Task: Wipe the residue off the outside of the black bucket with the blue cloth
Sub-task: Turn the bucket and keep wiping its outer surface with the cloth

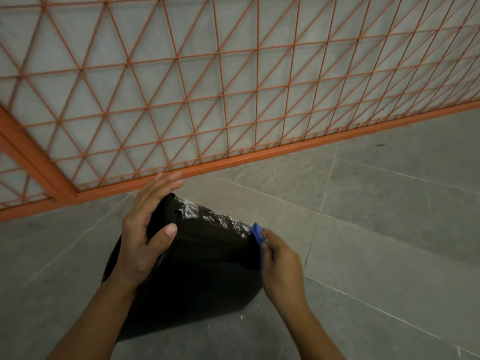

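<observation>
Black bucket held tilted on the floor, cloth at its edge

The left hand (145,229) grips the black bucket (202,268) end, thumb curled over; the right hand (281,266) pinches the blue cloth (258,233) beside white residue (220,216).

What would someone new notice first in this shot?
Probably the orange metal grille filling the top, standing on the grey tiled floor. Below it, the black bucket lies tilted, white residue along its upper edge, with the left hand gripping its end and the right hand holding the blue cloth against it.

Grey tiled floor (376,216) under me; orange metal grid fence (207,100) ahead, pale wall (161,81) behind it; dim light.
</observation>
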Motion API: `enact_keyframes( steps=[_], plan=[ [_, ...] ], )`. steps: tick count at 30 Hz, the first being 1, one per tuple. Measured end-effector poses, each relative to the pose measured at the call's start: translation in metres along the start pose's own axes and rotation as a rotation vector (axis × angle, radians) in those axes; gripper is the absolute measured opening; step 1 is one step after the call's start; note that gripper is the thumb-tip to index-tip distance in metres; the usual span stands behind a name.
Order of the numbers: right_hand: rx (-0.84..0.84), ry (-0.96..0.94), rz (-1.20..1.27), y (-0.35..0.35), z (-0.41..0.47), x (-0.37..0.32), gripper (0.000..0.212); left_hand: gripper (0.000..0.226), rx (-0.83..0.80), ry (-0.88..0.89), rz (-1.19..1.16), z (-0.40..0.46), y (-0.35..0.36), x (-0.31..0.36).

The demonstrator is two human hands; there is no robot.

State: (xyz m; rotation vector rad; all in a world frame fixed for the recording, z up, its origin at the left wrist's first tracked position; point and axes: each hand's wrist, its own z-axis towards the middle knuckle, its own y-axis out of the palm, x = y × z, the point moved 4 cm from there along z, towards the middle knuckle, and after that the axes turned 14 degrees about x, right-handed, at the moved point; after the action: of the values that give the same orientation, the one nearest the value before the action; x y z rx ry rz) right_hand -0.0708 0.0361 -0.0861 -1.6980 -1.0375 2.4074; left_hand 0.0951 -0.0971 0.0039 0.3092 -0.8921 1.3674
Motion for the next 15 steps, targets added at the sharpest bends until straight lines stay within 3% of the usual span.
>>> enact_keyframes(
  steps=[9,15],
  plan=[
    [-0.046,0.04,-0.001,0.0,0.005,0.012,0.031,0.075,-0.022,-0.012,-0.008,-0.002,-0.008,-0.002],
    [-0.023,0.031,0.008,-0.001,0.007,0.018,0.031,0.026,0.067,-0.119,-0.094,0.007,-0.007,-0.003]
  ],
)
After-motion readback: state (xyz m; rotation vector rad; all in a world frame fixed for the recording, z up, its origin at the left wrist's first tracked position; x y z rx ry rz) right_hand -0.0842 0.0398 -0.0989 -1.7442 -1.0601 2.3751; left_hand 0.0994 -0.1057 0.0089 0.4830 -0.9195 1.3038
